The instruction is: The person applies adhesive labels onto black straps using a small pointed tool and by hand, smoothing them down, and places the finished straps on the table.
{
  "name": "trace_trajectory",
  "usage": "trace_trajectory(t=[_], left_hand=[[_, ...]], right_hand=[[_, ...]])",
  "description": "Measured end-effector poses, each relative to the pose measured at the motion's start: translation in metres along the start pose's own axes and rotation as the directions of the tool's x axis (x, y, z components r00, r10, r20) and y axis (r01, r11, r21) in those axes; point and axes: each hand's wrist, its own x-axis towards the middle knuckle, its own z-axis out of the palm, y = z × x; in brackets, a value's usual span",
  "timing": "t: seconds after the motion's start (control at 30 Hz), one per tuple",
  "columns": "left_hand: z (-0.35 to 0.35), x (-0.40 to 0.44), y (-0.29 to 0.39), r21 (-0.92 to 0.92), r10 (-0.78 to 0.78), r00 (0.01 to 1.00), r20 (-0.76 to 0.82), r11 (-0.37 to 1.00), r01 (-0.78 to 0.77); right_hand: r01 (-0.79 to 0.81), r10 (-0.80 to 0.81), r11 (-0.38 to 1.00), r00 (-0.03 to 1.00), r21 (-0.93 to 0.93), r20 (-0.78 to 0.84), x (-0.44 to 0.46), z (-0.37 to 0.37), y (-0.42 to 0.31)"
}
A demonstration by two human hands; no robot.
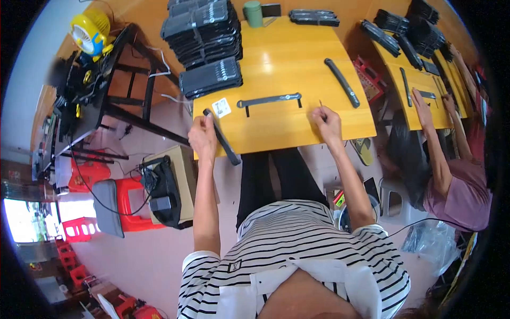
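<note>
My left hand (203, 137) is closed on one end of a long black strap (225, 141) at the table's left front edge, and the strap's lower end hangs past the edge. Fingers pinched, my right hand (328, 126) holds a thin pointed stick (321, 105) above the table; its exact kind is too small to tell. Between the hands, a grey-black strap with rounded ends (269, 99) lies crosswise, with two short black tabs pointing toward me. A white printed card (221, 108) lies close to my left hand. Farther right, another black strap (342, 83) rests at a slant.
Tall bundled stacks of black straps (201, 34) stand at the table's (281, 58) back left. A green canister (254, 14) and another bundle (314, 17) are at the back. On the right, a co-worker's hands (423, 110) work at another table. A yellow fan (90, 33) stands left.
</note>
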Motion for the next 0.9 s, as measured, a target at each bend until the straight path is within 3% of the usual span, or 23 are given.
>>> trace_trajectory(t=[0.07, 0.1, 0.17, 0.2, 0.23, 0.27, 0.3, 0.33, 0.4, 0.43, 0.5, 0.6, 0.63, 0.67, 0.73, 0.77, 0.83, 0.87, 0.9], left_hand=[[-0.020, -0.019, 0.009, 0.353, -0.350, 0.934, 0.075, 0.885, 0.304], [-0.020, -0.029, 0.007, 0.509, -0.340, 0.935, 0.099, 0.825, 0.246], [-0.012, -0.044, -0.008, 0.499, -0.303, 0.939, 0.163, 0.847, 0.186], [-0.007, -0.047, -0.014, 0.473, -0.248, 0.956, 0.159, 0.869, 0.147], [-0.002, -0.048, -0.027, 0.473, -0.250, 0.955, 0.161, 0.868, 0.148], [0.003, -0.047, -0.040, 0.346, -0.282, 0.941, 0.188, 0.916, 0.205], [0.007, -0.048, -0.051, 0.213, -0.309, 0.925, 0.221, 0.941, 0.264], [0.006, -0.050, -0.044, 0.214, -0.312, 0.923, 0.227, 0.940, 0.265], [-0.001, -0.055, -0.015, -0.205, -0.497, 0.802, 0.330, 0.792, 0.575], [0.000, -0.061, -0.006, -0.201, -0.503, 0.797, 0.334, 0.788, 0.582], [0.004, -0.077, 0.016, -0.467, -0.420, 0.863, 0.281, 0.726, 0.505], [0.008, -0.091, 0.041, -0.477, -0.405, 0.869, 0.285, 0.727, 0.494], [0.011, -0.092, 0.042, -0.510, -0.317, 0.923, 0.218, 0.770, 0.384], [0.010, -0.093, 0.044, -0.514, -0.315, 0.923, 0.219, 0.767, 0.384], [0.003, -0.093, 0.054, -0.604, -0.450, 0.774, 0.445, 0.487, 0.631], [0.000, -0.093, 0.060, -0.605, -0.451, 0.772, 0.448, 0.483, 0.633], [-0.003, -0.095, 0.067, -0.597, -0.322, 0.643, 0.694, 0.240, 0.765], [-0.001, -0.098, 0.066, -0.596, -0.316, 0.641, 0.699, 0.237, 0.767], [0.003, -0.103, 0.063, -0.594, -0.287, 0.632, 0.720, 0.216, 0.775]], right_hand=[[-0.069, 0.071, 0.997, 0.995, -0.028, 0.074, -0.036, -0.010, -0.010], [-0.079, 0.081, 0.997, 0.993, -0.028, 0.086, -0.053, -0.011, -0.013], [-0.287, 0.269, 0.957, 0.933, 0.044, 0.238, -0.080, -0.006, -0.021], [-0.290, 0.271, 0.956, 0.931, 0.043, 0.243, -0.090, -0.002, -0.023], [-0.189, 0.173, 0.981, 0.953, 0.043, 0.250, -0.098, 0.003, -0.025], [-0.088, 0.075, 0.995, 0.964, 0.041, 0.256, -0.104, 0.007, -0.028], [-0.093, 0.080, 0.995, 0.963, 0.036, 0.256, -0.107, 0.011, -0.032], [-0.128, 0.096, 0.988, 0.943, 0.083, 0.318, -0.111, 0.015, -0.037], [-0.185, 0.103, 0.966, 0.913, 0.178, 0.395, -0.114, 0.025, -0.058], [-0.203, 0.094, 0.953, 0.906, 0.227, 0.414, -0.112, 0.030, -0.074], [-0.187, 0.053, 0.950, 0.886, 0.250, 0.460, -0.106, 0.039, -0.103], [-0.118, -0.037, 0.949, 0.880, 0.293, 0.473, -0.106, 0.062, -0.119], [-0.069, -0.078, 0.950, 0.893, 0.304, 0.444, -0.106, 0.065, -0.120], [-0.065, -0.078, 0.951, 0.894, 0.301, 0.442, -0.106, 0.065, -0.119], [-0.141, 0.003, 0.939, 0.916, 0.315, 0.401, -0.109, 0.062, -0.119], [-0.142, 0.006, 0.940, 0.916, 0.309, 0.402, -0.107, 0.058, -0.118], [-0.471, 0.214, 0.750, 0.836, 0.464, 0.505, -0.099, 0.048, -0.120], [-0.468, 0.217, 0.753, 0.840, 0.462, 0.498, -0.097, 0.047, -0.118], [-0.381, 0.113, 0.780, 0.867, 0.497, 0.486, -0.096, 0.047, -0.116]])
